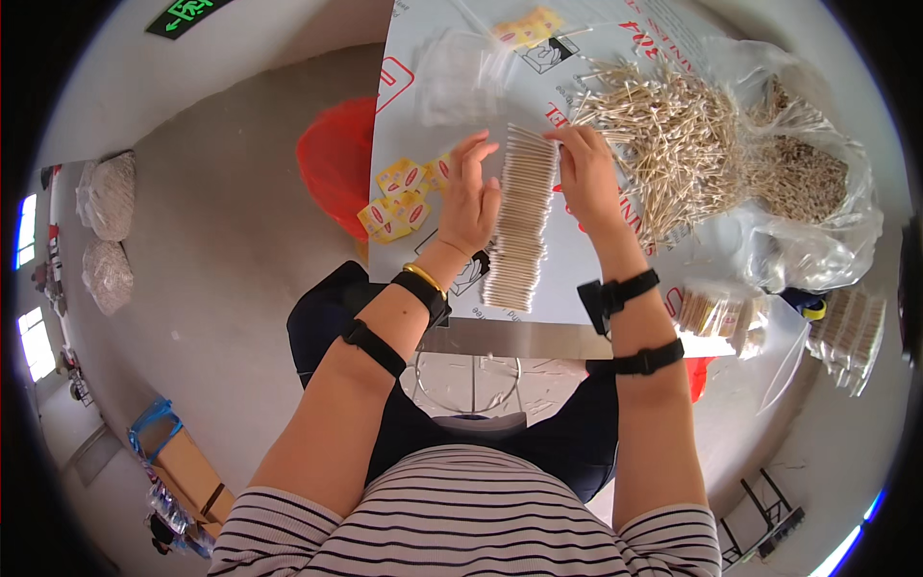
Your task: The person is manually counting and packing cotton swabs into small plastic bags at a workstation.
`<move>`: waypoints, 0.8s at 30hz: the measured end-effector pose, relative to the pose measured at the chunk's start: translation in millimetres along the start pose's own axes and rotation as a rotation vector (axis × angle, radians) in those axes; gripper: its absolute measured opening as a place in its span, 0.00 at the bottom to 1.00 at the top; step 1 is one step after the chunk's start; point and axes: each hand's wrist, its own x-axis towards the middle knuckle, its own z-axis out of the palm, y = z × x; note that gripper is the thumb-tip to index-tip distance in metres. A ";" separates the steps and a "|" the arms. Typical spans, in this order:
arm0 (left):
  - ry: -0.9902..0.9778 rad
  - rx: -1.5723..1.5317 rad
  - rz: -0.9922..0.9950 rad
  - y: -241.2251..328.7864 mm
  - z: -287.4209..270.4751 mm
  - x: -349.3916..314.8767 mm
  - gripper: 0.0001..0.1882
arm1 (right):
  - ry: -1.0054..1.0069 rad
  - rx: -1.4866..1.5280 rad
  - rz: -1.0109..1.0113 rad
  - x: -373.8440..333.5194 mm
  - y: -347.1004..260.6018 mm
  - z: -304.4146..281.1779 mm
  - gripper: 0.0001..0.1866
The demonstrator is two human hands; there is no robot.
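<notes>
Row of double-tipped cotton swabs [519, 231] lying mid-worktop [582, 279], between the two hands: thin wooden sticks are running crosswise, packed side by side into a long flat band, white fuzzy tips lining its long edges. Sticks at the far end are skewing slightly. Left hand [469, 207] is standing half open along the row's left edge, fingers curved, grasping nothing visible. Right hand [586, 178] is bending its fingers in close at the far right corner. Beyond it a loose heap of swabs [673, 144] is sprawling in all directions, meeting a crinkled clear plastic bag [856, 216] with more inside. Small yellow printed cards [392, 212] are overlapping left of the left hand; thin clear plastic sheets [457, 82] are lying farther off.

Hard to make out: whether the right fingertips are pinching a stick, or the left thumb is touching the row. Left fingers are partly covering one card; bag folds are blurring their contents.

Row's near end is stopping just short of the worktop's metal front edge. Bare grey printed surface is showing between row and right wrist.
</notes>
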 end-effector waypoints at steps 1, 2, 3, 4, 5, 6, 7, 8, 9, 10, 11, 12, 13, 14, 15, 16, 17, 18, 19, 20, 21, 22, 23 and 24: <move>0.006 -0.002 -0.003 -0.5 -0.7 0.1 0.23 | -0.004 -0.002 -0.004 -9.2 -2.1 -1.5 0.11; 0.009 -0.001 -0.003 -0.9 -1.5 -0.3 0.23 | 0.007 0.029 0.115 -19.8 -5.5 -1.9 0.09; 0.011 -0.003 -0.002 -0.6 -1.1 -0.8 0.23 | 0.020 0.056 0.237 -29.2 -5.9 -1.7 0.08; 0.015 -0.006 -0.006 -0.8 -0.7 -0.5 0.23 | 0.005 0.058 0.264 -34.4 -5.2 0.5 0.05; 0.015 0.004 0.003 -1.3 -0.5 0.1 0.23 | 0.000 0.055 0.261 -35.7 -2.2 2.5 0.05; 0.014 0.016 0.010 -1.3 -0.6 0.6 0.23 | -0.001 0.038 0.208 -34.4 -2.7 3.9 0.04; 0.018 0.016 0.007 -0.8 -0.7 0.9 0.23 | -0.002 0.021 0.155 -32.7 -3.3 5.6 0.04; 0.013 0.008 0.000 -0.1 -0.7 1.2 0.22 | -0.007 0.021 0.152 -27.6 -2.6 8.0 0.04; 0.007 0.000 -0.006 0.5 -1.3 1.3 0.22 | 0.000 -0.003 0.080 -17.2 -4.3 10.2 0.04; 0.012 0.000 -0.009 0.6 -1.3 1.2 0.22 | 0.006 -0.027 0.007 -7.7 -5.3 11.9 0.04; 0.005 0.006 -0.013 0.8 -1.4 1.0 0.21 | 0.002 -0.028 0.004 -0.1 -7.2 12.7 0.04; -0.002 0.011 -0.016 0.4 -1.5 0.8 0.21 | -0.039 -0.061 -0.019 6.4 -7.8 14.0 0.05; 0.003 0.011 -0.019 -0.1 -1.7 0.8 0.21 | -0.080 -0.095 -0.042 11.8 -8.9 14.9 0.05; -0.018 0.039 -0.022 -0.6 -1.9 0.8 0.20 | -0.084 -0.095 -0.045 16.2 -10.2 15.3 0.05; -0.038 0.066 -0.025 -0.5 -2.3 0.9 0.20 | -0.111 -0.116 -0.063 19.3 -10.2 16.3 0.06; -0.034 0.065 -0.028 -0.2 -2.5 0.9 0.20 | -0.137 -0.137 -0.079 21.0 -10.7 16.7 0.06; -0.039 0.056 -0.038 0.6 -2.5 0.7 0.20 | -0.140 -0.139 -0.082 21.3 -11.3 16.0 0.06; -0.044 0.048 -0.048 1.7 -2.7 0.7 0.20 | -0.149 -0.142 -0.074 20.7 -11.5 14.9 0.06; -0.041 0.046 -0.049 3.2 -2.1 1.1 0.20 | -0.158 -0.146 -0.064 19.7 -11.6 12.6 0.06; -0.042 0.029 -0.051 5.2 -1.1 1.9 0.19 | -0.158 -0.149 -0.066 16.9 -11.8 8.2 0.06; -0.044 0.017 -0.059 4.5 -1.7 0.4 0.19 | -0.120 -0.118 -0.035 12.1 -13.5 5.0 0.05; -0.042 0.017 -0.062 3.7 -2.1 -0.6 0.19 | -0.080 -0.088 -0.002 6.0 -15.4 0.6 0.04; -0.034 0.032 -0.036 2.9 -2.0 -0.7 0.20 | -0.083 -0.089 -0.003 -2.1 -18.3 -3.8 0.04; -0.023 0.045 -0.007 3.0 -1.5 -1.2 0.20 | -0.076 -0.023 0.080 -14.0 -21.1 -9.7 0.04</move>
